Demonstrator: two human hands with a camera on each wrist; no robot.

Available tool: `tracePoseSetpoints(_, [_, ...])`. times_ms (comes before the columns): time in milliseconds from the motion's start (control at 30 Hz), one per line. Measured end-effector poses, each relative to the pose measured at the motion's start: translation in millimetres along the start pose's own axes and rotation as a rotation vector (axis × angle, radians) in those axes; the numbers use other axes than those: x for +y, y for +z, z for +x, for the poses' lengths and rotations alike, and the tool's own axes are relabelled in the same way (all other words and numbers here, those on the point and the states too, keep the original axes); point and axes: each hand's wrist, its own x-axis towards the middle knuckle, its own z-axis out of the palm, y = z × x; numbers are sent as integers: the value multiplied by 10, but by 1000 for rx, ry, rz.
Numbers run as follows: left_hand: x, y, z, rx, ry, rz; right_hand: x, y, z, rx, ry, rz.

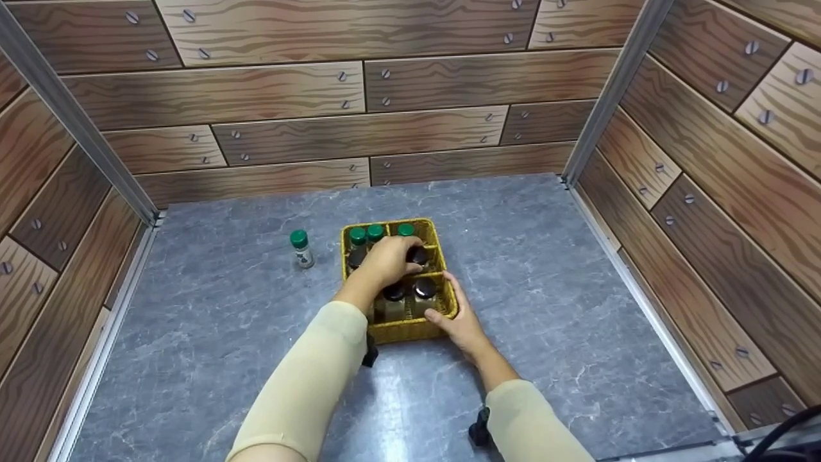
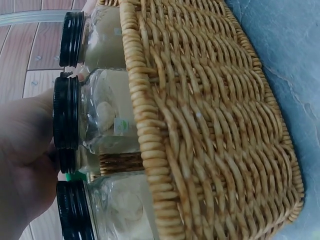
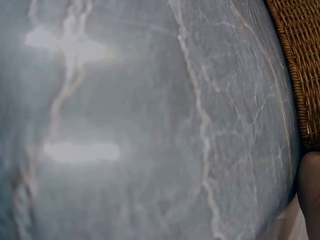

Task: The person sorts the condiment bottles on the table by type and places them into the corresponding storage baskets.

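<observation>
A divided wicker basket (image 1: 410,332) stands on the grey marbled surface. It holds clear glass jars with black lids, such as the front jar (image 1: 424,289), and green-capped bottles (image 1: 357,236) along its back. My left hand (image 1: 385,262) reaches over the basket, its thumb and fingers about the black lid of a glass jar (image 1: 418,255) in the middle row. Part of that jar is hidden by the hand. My right hand (image 1: 463,324) grips the basket's right front corner, thumb over the rim. In the left wrist view, black-lidded jars (image 2: 107,107) rise above the woven wall (image 2: 210,120).
One green-capped shaker bottle (image 1: 302,249) stands alone left of the basket. Wood-patterned panels (image 1: 288,90) enclose the surface at the back and sides, with metal strips (image 1: 667,340) along the edges. A black cable (image 1: 779,431) shows at the lower right.
</observation>
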Motion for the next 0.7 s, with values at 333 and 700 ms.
tracePoseSetpoints(333, [-50,-78,-99,30,6,-47,4,17,0,-6,-15,4])
tracePoseSetpoints(700, [-165,-148,-294,177,55,-102,6,5,5,11,-9,-27])
